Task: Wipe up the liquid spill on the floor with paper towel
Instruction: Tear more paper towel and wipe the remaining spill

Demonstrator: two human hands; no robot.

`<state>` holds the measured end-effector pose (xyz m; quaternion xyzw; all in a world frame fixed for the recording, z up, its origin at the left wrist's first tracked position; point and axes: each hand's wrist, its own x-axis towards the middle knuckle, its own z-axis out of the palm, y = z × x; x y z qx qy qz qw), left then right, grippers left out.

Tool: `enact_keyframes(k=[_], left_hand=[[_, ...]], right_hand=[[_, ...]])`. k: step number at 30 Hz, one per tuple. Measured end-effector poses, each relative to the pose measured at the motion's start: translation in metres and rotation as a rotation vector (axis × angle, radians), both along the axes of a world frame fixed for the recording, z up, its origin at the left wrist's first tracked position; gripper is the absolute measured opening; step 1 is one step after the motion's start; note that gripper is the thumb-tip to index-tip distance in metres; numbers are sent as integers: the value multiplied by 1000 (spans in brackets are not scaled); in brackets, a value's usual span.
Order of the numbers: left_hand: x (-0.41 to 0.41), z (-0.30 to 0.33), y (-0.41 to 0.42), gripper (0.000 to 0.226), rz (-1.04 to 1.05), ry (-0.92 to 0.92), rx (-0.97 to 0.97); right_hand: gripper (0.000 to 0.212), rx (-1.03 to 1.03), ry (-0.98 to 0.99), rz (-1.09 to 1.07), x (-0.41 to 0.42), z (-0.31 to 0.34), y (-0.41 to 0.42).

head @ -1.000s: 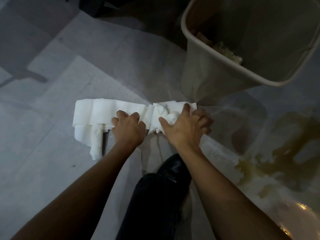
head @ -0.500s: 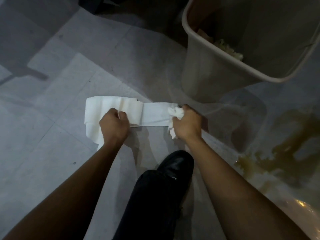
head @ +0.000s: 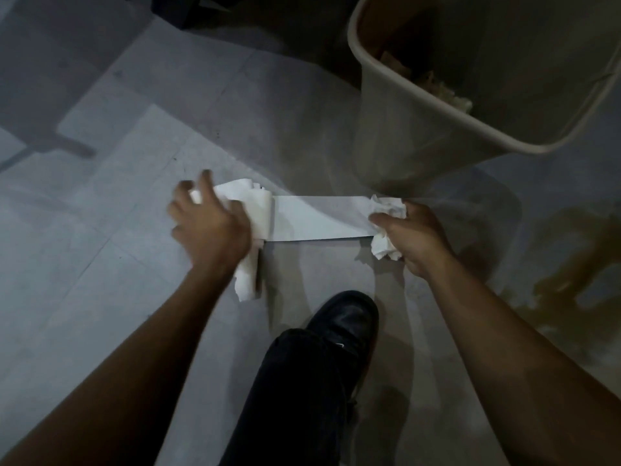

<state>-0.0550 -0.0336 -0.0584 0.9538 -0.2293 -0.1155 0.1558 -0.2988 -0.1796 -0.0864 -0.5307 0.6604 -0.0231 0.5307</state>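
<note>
1. Left hand (head: 210,227) clutches the bunched end of a white paper towel strip (head: 319,216), fingers blurred.
2. The strip stretches flat and taut above the grey tiled floor (head: 117,264), just near of a beige plastic bin (head: 403,136).
3. Right hand (head: 415,235) grips the crumpled other end.
4. A brownish liquid spill (head: 564,264) lies far right, untouched.
5. Tear cleanly by pulling the ends apart, then carry a wad rightward to blot.

White paper towel (head: 319,218) taut between left hand (head: 210,227) and right hand (head: 415,238), brown spill (head: 571,264) beside the bin (head: 386,129)
</note>
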Motion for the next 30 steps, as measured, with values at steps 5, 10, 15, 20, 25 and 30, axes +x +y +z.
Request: enact_keyframes(k=[5,10,15,20,25,30], left_hand=[[-37,-37,-14,97,-59,388,342],[-36,-38,-12,67,-37,412,311],[-35,-40,-12,64,-42,403,334],[-35,-33,-14,67,-30,400,321],[-53,-13,-11,92,-150,145,345],[-128,4,-33,74,-668,168,21]], right_hand=[[38,-104,71,-3,-5,-9,6],[27,-175,133,14,-9,-16,5],[38,-254,223,-32,-33,-20,-1],[75,-209,193,-135,-92,-24,-13],[18,-165,-245,-431,-113,29,5],[40,45,-558,-607,-136,46,31]])
